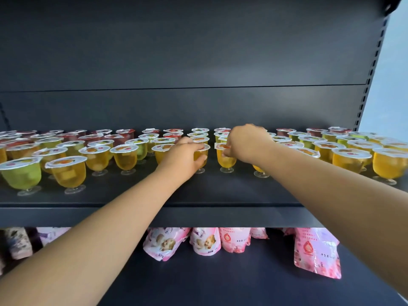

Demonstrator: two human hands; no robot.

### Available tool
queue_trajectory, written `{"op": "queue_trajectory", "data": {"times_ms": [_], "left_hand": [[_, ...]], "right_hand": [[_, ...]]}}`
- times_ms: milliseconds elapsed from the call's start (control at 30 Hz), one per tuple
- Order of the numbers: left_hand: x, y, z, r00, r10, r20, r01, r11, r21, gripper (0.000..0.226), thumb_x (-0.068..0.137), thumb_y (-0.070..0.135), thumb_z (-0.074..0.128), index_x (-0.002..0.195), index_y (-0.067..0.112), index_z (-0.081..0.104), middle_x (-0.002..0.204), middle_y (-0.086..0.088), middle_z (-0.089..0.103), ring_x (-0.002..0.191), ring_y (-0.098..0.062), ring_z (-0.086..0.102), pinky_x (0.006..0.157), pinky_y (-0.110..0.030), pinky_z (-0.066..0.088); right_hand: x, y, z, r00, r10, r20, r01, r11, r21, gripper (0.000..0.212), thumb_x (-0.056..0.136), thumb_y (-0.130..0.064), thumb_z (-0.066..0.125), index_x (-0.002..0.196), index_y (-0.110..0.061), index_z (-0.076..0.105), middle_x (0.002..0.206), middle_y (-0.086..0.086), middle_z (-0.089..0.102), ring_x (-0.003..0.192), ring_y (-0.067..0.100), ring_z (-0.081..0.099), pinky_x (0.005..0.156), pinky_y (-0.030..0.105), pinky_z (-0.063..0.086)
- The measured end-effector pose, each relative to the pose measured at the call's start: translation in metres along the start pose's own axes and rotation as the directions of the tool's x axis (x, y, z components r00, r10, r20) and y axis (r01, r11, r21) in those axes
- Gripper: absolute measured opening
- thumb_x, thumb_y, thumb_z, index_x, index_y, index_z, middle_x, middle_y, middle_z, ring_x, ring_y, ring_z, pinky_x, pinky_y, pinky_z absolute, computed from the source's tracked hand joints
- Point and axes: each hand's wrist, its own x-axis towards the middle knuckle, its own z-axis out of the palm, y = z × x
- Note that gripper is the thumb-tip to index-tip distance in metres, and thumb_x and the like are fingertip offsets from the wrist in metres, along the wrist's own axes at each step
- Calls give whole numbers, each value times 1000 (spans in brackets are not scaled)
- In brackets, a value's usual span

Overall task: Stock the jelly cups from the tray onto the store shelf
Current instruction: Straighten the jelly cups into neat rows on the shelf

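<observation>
Several footed jelly cups, yellow, green and red with white foil lids, stand in rows on the dark store shelf [220, 191]. My left hand [183, 157] grips a yellow jelly cup [201, 154] from the side, thumb and fingers around its bowl; its foot rests on the shelf. My right hand [245, 143] pinches the lid rim of another yellow jelly cup [225, 160] standing just to the right of the first. The tray is not in view.
Pink snack pouches [205, 240] hang or lean on the lower shelf [220, 279] below. A slotted upright [371, 74] bounds the shelf at the right. The dark back panel [187, 107] rises behind the cups. The shelf's front strip is bare.
</observation>
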Motion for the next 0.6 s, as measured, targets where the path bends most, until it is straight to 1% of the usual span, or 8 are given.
{"op": "queue_trajectory", "data": {"times_ms": [67,167,233,300,333,433,467,600], "left_hand": [[3,-1,2,1000,20,12,-20,999,27,40,94,28,49,133,21,49,138,0,41,122,-18,44,95,-25,35],[3,0,4,998,64,17,-64,997,47,43,96,27,46,138,20,42,141,-1,39,123,-21,44,96,-27,35],[2,1,4,997,72,9,-72,997,20,44,95,25,47,139,19,39,143,-2,39,126,-21,42,97,-26,34],[3,1,4,997,73,3,-73,997,2,41,95,25,49,135,17,42,142,-2,41,126,-20,42,96,-26,34],[3,1,4,997,75,4,-75,997,-3,39,94,24,49,132,15,44,141,-2,42,125,-20,43,95,-25,34],[4,0,6,997,79,2,-79,997,-7,37,94,24,49,130,14,47,138,-3,42,121,-21,46,93,-27,36],[4,-1,6,997,81,-1,-81,997,-3,37,95,24,49,130,14,47,138,-3,41,119,-22,47,93,-27,37],[3,0,6,997,83,-4,-83,996,26,38,95,25,47,132,15,46,137,-3,41,117,-22,48,91,-27,39]], "right_hand": [[6,1,2,1000,14,8,-15,1000,7,22,90,-38,55,82,-19,48,84,3,47,84,23,41,72,31,33],[8,2,4,1000,27,-13,-27,999,-19,31,89,-36,55,71,-15,42,78,2,43,83,23,40,71,31,33],[7,1,4,999,27,-31,-28,999,-37,28,89,-33,56,75,-14,40,80,3,43,83,23,39,70,30,33],[6,1,3,999,25,-41,-27,998,-51,25,89,-33,58,81,-15,41,83,4,43,82,23,39,70,31,34],[6,1,3,999,25,-38,-27,998,-58,26,88,-33,58,81,-15,42,83,4,43,82,23,40,69,32,34],[9,1,0,1000,16,-6,-17,998,-64,34,88,-30,60,69,-11,39,80,4,44,81,24,43,69,32,37],[10,1,-1,1000,9,10,-9,998,-65,35,88,-29,60,68,-11,38,79,4,44,80,25,44,68,32,38],[15,-1,-6,997,-53,62,59,994,-96,25,87,-29,62,82,-13,44,81,5,45,81,25,46,70,32,42]]}}
